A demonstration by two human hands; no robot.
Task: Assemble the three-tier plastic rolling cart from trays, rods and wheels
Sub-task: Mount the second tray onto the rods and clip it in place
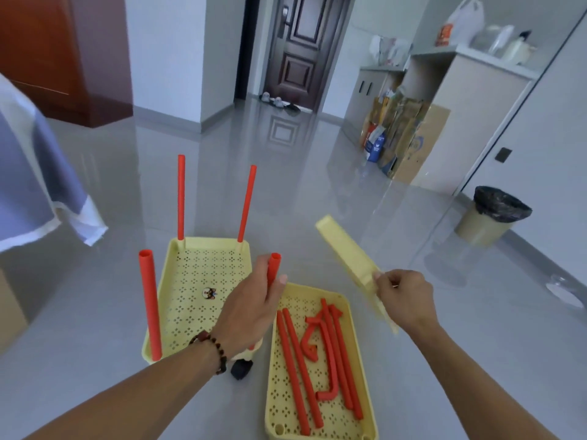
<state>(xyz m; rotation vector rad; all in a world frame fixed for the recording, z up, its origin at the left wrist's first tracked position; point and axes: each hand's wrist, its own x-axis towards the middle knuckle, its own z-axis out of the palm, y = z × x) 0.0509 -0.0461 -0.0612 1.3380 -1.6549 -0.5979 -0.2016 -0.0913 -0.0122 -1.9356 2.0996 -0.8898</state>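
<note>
A yellow perforated tray [190, 300] stands on the floor on black wheels [241, 369], with red rods upright in its corners: two at the back [181, 198], one at the front left [148, 306]. My left hand [251, 303] grips the front right rod [273, 265] near its top. My right hand [403, 300] holds a second yellow tray [346, 249] by its edge, lifted and tilted on its side. A third tray [279, 392] lies on the floor under my hands and holds several loose red rods [301, 369] and curved red pieces.
A bin with a black liner [489, 217] stands at the right. Cardboard and bags [397, 138] lean against cabinets at the back right. A cloth-covered table edge [35, 185] hangs at the left. Glossy grey floor stretches toward a dark door [298, 49].
</note>
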